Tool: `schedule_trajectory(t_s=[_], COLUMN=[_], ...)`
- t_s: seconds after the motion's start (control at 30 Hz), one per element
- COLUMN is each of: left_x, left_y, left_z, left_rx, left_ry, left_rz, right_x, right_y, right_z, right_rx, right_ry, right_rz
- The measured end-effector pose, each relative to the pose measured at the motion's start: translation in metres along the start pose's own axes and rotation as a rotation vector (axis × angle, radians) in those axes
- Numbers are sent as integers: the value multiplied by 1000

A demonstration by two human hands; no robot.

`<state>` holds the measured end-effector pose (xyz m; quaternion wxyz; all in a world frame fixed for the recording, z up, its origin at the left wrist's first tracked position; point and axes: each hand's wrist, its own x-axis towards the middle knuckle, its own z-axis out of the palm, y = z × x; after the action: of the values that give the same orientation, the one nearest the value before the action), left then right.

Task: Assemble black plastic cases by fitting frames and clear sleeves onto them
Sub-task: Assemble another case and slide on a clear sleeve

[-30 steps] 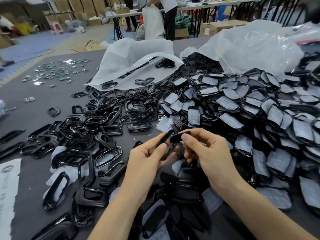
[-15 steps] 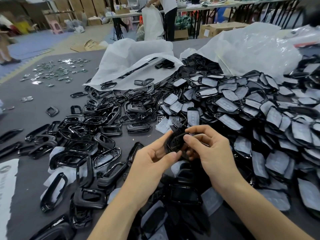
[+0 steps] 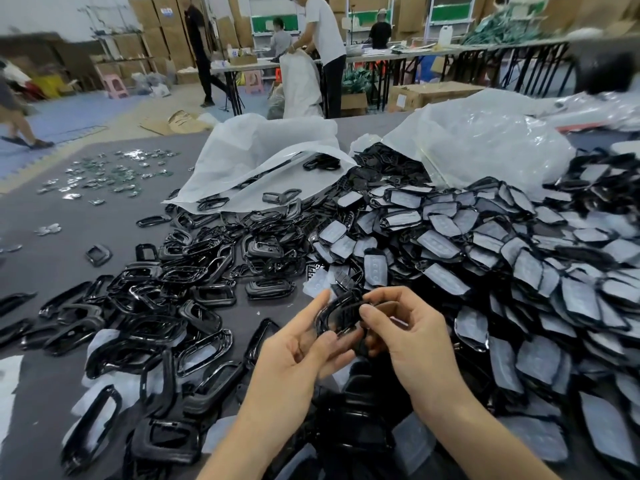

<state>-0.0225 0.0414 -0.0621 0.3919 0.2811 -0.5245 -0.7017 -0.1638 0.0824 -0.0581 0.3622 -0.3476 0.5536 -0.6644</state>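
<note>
A small black plastic case (image 3: 337, 315) sits between both hands above the grey table. My left hand (image 3: 304, 351) holds it from the left, thumb along its lower edge and fingers behind it. My right hand (image 3: 408, 337) pinches its right side with thumb and curled fingers. A heap of glossy black frames (image 3: 145, 327) spreads over the table to the left. Cases wrapped in clear sleeves (image 3: 519, 271) pile up on the right.
Two white plastic bags (image 3: 263, 157) lie open at the back of the table (image 3: 69, 223), spilling parts. Small shiny pieces (image 3: 110, 174) are scattered far left. More black parts (image 3: 346, 427) lie under my wrists. People stand at tables in the background.
The case has turned between my hands, from edge-on to showing its open face. The camera has tilted up, so more of the room behind shows.
</note>
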Motion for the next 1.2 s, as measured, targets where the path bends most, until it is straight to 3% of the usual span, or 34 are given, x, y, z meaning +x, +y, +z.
schedule_trajectory(t_s=[0.53, 0.67, 0.87, 1.2], left_x=[1, 0, -1, -2], left_y=[7, 8, 12, 13], left_z=[1, 2, 0, 0], left_rx=[76, 82, 66, 69], left_ry=[122, 123, 139, 170], left_rz=[69, 81, 139, 168], right_x=[-2, -2, -7, -5], right_y=[-3, -5, -4, 3], right_z=[1, 0, 2, 0], right_rx=[-1, -105, -446, -590], right_ry=[39, 6, -61, -80], right_rz=[-81, -203, -646, -852])
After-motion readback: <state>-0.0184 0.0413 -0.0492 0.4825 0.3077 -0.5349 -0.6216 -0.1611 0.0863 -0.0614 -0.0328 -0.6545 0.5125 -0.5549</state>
